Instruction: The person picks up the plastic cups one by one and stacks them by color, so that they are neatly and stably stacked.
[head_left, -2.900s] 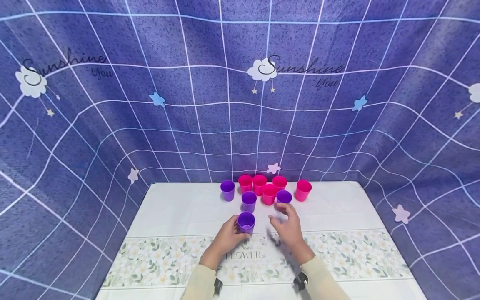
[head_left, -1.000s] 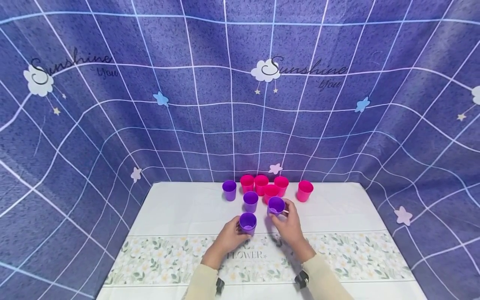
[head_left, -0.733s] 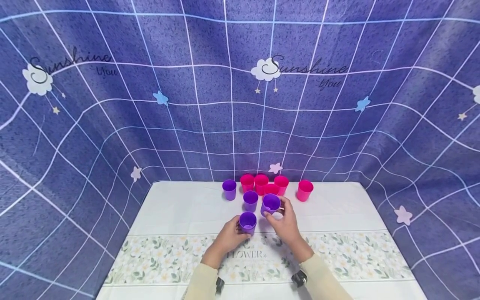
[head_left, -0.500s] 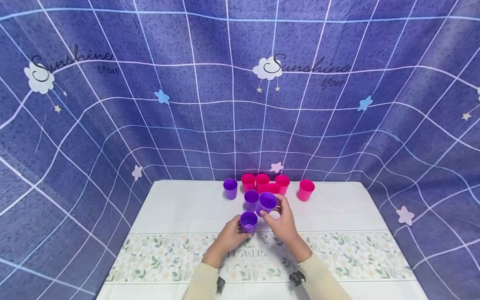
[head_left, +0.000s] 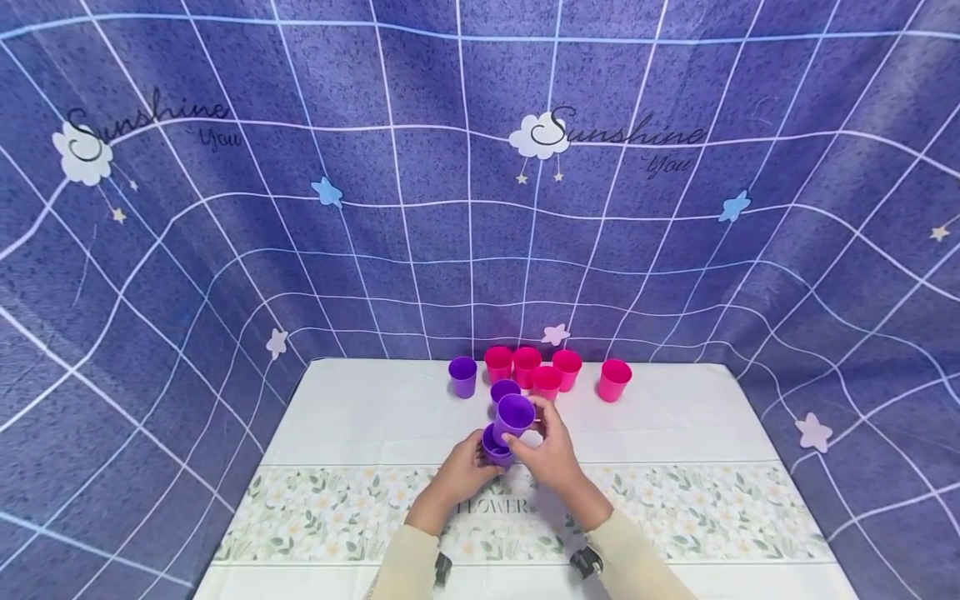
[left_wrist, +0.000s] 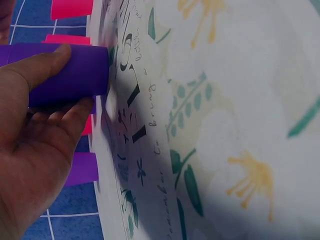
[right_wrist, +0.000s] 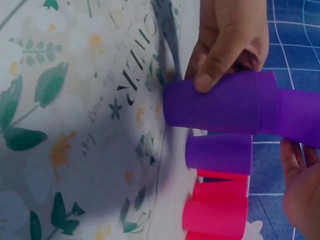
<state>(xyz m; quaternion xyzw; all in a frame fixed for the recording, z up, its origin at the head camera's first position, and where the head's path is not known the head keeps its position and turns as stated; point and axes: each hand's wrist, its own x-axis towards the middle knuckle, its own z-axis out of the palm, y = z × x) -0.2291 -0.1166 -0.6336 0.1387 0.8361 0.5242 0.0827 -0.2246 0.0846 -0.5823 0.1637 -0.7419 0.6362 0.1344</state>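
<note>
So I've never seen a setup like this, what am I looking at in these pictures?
No machine here, just a person's two bare hands. The wide picture comes from a camera worn on the head; the two closer ones come from a camera on each wrist. The left hand holds a lower purple cup on a white, flower-printed table; the right hand holds an upper purple cup over its mouth. Farther back stand two more purple cups and five pink cups. Behind everything hangs blue, grid-patterned fabric.
</note>
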